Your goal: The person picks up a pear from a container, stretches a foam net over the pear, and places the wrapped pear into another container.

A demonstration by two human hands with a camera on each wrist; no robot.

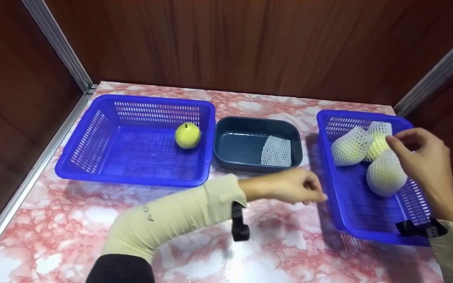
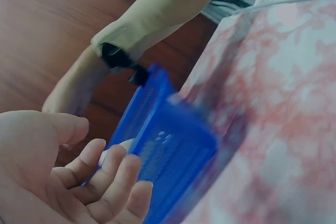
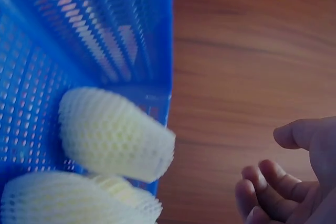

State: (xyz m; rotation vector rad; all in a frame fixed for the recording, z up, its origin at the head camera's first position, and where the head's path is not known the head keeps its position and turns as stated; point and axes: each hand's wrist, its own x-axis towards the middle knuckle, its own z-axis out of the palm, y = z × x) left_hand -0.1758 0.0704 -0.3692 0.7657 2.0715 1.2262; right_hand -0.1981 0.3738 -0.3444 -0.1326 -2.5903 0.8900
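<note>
In the head view, my left hand (image 1: 289, 186) hovers beside the right blue basket (image 1: 336, 196), its fingers loosely bent around nothing. My right hand (image 1: 427, 157) is over that basket's right side, thumb and fingers apart with nothing between them, as the right wrist view also shows. Below it in the basket lie three pale yellow fruits in white foam nets: one foam-netted fruit (image 1: 351, 146) at the left, another foam-netted fruit (image 1: 378, 143) behind, and the nearest foam-netted fruit (image 1: 385, 177). A bare yellow pear (image 1: 188, 136), stem up, sits in the left blue basket (image 1: 132, 179).
Between the baskets stands a dark tray (image 1: 234, 157) with a loose white foam net (image 1: 276, 151) in it. A red-and-white marbled table (image 1: 195, 251) bears everything. Dark wood panels (image 1: 226, 43) rise behind and at both sides.
</note>
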